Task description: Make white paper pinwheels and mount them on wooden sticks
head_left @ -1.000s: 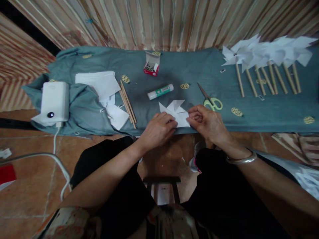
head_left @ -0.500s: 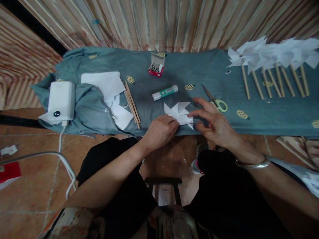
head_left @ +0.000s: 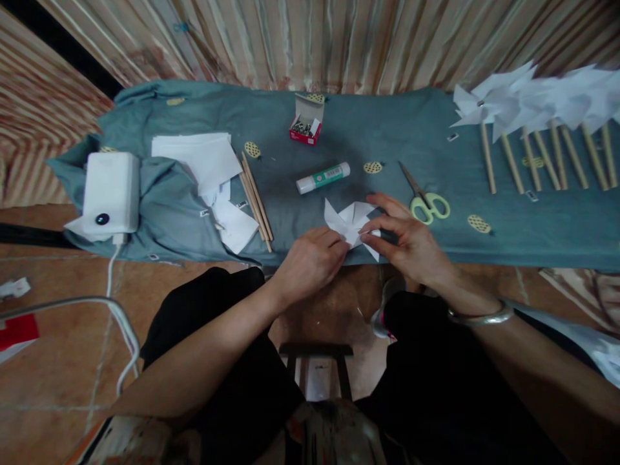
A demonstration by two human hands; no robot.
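A white paper pinwheel point(head_left: 349, 218) with pointed blades lies at the table's front edge between my hands. My left hand point(head_left: 314, 258) is closed, its fingertips pinching the pinwheel's lower left part. From the right, my right hand point(head_left: 407, 239) pinches a flap of the same paper near the middle with thumb and forefinger. Beyond the pinwheel rests a glue stick point(head_left: 323, 177), capped and lying on its side. Scissors point(head_left: 423, 197) with pale green handles lie past my right hand, blades pointing away.
An open red box point(head_left: 305, 130) of small metal pins stands at the back. Wooden sticks point(head_left: 256, 200) and white paper sheets point(head_left: 194, 155) lie left, near a white power bank point(head_left: 111, 194) with a cable. Finished pinwheels point(head_left: 516, 103) on sticks line the right side of the cloth-covered table point(head_left: 363, 132).
My right hand has moved in from spread fingers to a pinch on the pinwheel's paper. The view has shifted slightly. My left hand keeps its hold.
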